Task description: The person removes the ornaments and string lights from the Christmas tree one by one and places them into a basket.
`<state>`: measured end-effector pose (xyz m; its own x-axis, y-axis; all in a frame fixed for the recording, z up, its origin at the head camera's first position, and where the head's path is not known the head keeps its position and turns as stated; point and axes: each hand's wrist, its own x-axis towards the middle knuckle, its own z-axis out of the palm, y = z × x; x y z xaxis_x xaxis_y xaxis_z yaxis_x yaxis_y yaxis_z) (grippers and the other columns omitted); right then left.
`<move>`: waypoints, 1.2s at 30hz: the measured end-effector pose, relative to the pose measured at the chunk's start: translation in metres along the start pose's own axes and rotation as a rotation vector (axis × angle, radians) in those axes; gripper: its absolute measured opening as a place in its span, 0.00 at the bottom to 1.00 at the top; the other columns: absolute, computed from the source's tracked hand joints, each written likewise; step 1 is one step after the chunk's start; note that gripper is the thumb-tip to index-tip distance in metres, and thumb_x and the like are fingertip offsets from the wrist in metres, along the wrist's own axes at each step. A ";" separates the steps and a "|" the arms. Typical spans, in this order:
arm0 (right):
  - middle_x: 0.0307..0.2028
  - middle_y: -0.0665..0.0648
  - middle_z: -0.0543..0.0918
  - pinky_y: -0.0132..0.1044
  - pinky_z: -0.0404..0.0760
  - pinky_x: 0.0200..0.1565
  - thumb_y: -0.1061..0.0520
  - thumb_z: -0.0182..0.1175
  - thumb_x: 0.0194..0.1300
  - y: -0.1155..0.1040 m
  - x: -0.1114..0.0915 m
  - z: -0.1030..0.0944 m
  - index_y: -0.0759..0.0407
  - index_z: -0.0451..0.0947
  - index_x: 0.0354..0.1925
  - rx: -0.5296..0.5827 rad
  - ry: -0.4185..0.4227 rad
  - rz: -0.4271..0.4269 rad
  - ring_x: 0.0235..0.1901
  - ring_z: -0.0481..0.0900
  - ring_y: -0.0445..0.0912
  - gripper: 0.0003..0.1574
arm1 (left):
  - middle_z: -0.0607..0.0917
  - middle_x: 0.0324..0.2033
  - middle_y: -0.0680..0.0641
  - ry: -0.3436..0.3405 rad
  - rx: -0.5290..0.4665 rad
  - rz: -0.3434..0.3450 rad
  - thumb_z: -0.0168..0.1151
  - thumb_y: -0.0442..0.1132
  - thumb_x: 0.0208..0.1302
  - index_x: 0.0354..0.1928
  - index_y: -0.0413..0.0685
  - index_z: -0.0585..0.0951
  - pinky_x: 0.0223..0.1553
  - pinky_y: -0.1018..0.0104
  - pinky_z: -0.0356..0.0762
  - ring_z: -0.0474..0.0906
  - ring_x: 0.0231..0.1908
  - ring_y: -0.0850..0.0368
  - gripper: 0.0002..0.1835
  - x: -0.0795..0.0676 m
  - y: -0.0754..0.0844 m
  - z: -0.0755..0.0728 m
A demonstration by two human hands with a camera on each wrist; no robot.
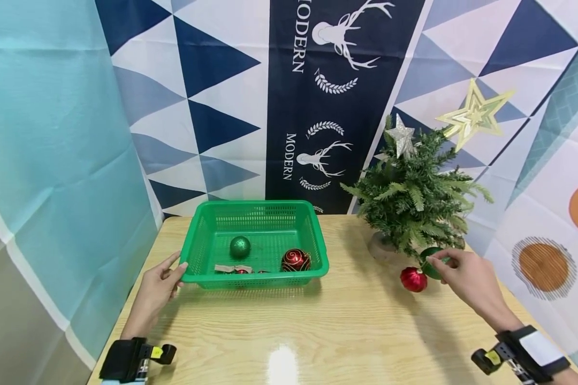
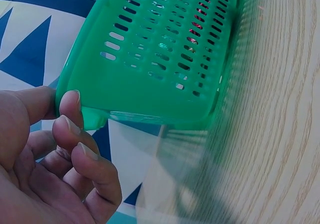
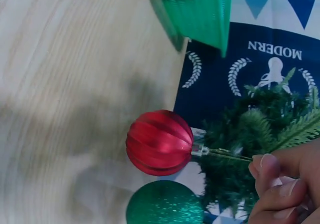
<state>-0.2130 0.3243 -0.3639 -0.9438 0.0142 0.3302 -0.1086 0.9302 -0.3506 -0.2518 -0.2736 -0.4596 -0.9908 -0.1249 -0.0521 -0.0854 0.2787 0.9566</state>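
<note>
At the lower front of a small Christmas tree (image 1: 414, 198), my right hand (image 1: 467, 278) pinches the thin gold string (image 3: 230, 155) of a ribbed red Christmas ball (image 3: 160, 143) between thumb and fingertips. The red ball hangs over the table. Beside it is a glittery green ball (image 3: 164, 206), partly behind my fingers in the head view. My left hand (image 1: 156, 286) grips the left rim of a green plastic basket (image 2: 125, 92), thumb and index finger at the corner. Inside lie a green glitter ball (image 1: 240, 247) and a dark red ball with gold swirls (image 1: 296, 260).
A silver star (image 1: 402, 136) and a large gold star (image 1: 474, 115) sit high on the tree. The wooden table (image 1: 289, 326) ends at patterned cloth walls (image 1: 226, 107) behind and at both sides. Smaller red items (image 1: 242, 271) lie by the basket's front wall.
</note>
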 end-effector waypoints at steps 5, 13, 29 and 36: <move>0.18 0.47 0.78 0.36 0.63 0.16 0.44 0.55 0.73 -0.008 -0.003 -0.006 0.59 0.83 0.43 -0.027 -0.008 -0.015 0.14 0.71 0.43 0.21 | 0.78 0.30 0.37 -0.003 -0.002 -0.006 0.56 0.56 0.70 0.76 0.54 0.60 0.21 0.64 0.68 0.71 0.20 0.56 0.36 0.001 -0.001 0.001; 0.15 0.42 0.75 0.34 0.60 0.15 0.46 0.58 0.71 -0.028 -0.007 -0.011 0.54 0.84 0.43 -0.042 0.033 -0.088 0.12 0.69 0.39 0.15 | 0.78 0.30 0.36 -0.017 -0.018 0.010 0.56 0.55 0.71 0.76 0.51 0.60 0.21 0.63 0.67 0.68 0.18 0.60 0.37 -0.001 -0.005 0.001; 0.13 0.40 0.67 0.32 0.54 0.13 0.52 0.64 0.66 -0.055 -0.009 -0.025 0.48 0.84 0.39 -0.025 0.231 -0.259 0.10 0.54 0.35 0.04 | 0.78 0.29 0.37 -0.011 -0.024 0.012 0.56 0.55 0.71 0.76 0.51 0.60 0.21 0.64 0.67 0.67 0.18 0.62 0.37 -0.001 -0.006 0.000; 0.15 0.40 0.67 0.30 0.55 0.16 0.53 0.66 0.64 -0.062 -0.007 -0.027 0.46 0.84 0.39 -0.020 0.311 -0.312 0.11 0.56 0.34 0.04 | 0.78 0.29 0.37 -0.009 -0.037 0.010 0.56 0.56 0.71 0.76 0.51 0.60 0.21 0.65 0.67 0.67 0.18 0.63 0.37 -0.001 -0.004 -0.001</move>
<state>-0.1906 0.2764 -0.3205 -0.7273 -0.1616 0.6670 -0.3645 0.9145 -0.1758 -0.2500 -0.2754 -0.4635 -0.9925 -0.1138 -0.0445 -0.0714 0.2447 0.9670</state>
